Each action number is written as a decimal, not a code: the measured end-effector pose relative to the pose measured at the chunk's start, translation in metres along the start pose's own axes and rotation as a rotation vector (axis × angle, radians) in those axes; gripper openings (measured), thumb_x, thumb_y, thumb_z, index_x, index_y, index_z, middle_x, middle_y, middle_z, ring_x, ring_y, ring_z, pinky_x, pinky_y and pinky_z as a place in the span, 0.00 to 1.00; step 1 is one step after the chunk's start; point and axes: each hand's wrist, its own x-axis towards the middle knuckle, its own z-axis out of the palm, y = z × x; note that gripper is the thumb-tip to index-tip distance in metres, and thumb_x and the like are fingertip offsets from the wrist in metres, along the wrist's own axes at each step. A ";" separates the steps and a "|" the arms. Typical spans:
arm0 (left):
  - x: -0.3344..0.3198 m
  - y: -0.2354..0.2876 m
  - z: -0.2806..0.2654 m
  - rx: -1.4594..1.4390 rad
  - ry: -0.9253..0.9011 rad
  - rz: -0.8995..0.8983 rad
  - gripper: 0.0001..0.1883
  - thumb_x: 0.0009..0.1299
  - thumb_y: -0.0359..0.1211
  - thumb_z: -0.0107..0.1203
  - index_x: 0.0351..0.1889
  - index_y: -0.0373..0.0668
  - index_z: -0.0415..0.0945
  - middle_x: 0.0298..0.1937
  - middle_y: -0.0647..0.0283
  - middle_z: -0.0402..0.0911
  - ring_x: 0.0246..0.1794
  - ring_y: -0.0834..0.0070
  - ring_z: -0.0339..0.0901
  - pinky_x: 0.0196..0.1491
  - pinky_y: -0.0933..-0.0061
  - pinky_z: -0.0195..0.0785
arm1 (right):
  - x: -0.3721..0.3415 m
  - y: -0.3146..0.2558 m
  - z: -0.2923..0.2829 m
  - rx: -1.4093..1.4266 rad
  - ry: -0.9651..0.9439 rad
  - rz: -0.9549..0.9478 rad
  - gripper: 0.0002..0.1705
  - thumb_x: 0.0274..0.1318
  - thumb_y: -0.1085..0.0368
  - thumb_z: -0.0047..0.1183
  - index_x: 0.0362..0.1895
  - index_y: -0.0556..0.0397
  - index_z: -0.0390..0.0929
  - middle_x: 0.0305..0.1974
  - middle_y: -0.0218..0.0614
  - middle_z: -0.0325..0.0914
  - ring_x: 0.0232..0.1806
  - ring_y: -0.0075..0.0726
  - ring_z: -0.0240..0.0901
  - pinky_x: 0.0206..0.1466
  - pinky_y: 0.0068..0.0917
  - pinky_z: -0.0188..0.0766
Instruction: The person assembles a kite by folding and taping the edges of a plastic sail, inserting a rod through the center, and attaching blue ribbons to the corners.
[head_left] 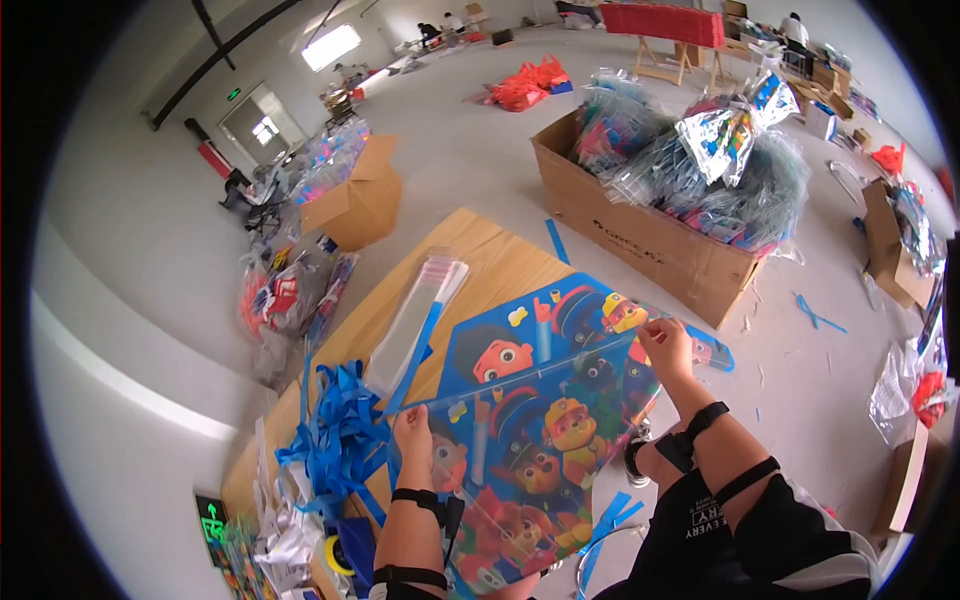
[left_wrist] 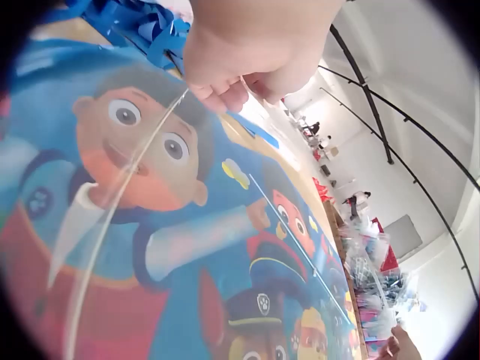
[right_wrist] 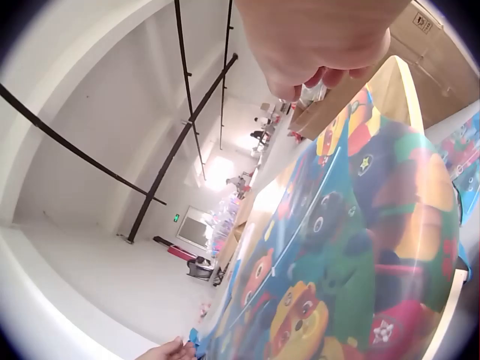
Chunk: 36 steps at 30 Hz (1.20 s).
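A translucent plastic sheet printed with cartoon puppies and a child (head_left: 540,455) hangs in front of the person, its top edge stretched between both hands. My left hand (head_left: 412,440) pinches it near the upper left corner. At the upper right, my right hand (head_left: 668,352) pinches the same edge with fingers curled. Behind it, another blue cartoon sheet (head_left: 490,340) lies on the wooden table (head_left: 480,245), partly overlapped by the held one. The left wrist view shows the fingers (left_wrist: 225,97) bent at the sheet's edge; the printed child's face fills much of that view.
Blue straps (head_left: 345,425) lie heaped at the table's left, beside a stack of clear plastic sleeves (head_left: 415,325). A large cardboard box (head_left: 640,235) full of wrapped packs stands beyond the table. Another box (head_left: 360,205) stands at the back left. Scraps litter the floor at right.
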 end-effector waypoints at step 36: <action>0.019 -0.036 0.029 0.248 0.209 0.105 0.18 0.67 0.43 0.70 0.36 0.34 0.84 0.44 0.56 0.83 0.42 0.63 0.82 0.48 0.63 0.75 | 0.013 0.019 0.025 -0.382 -0.066 -0.087 0.10 0.48 0.56 0.70 0.28 0.45 0.84 0.32 0.28 0.80 0.44 0.44 0.77 0.51 0.43 0.69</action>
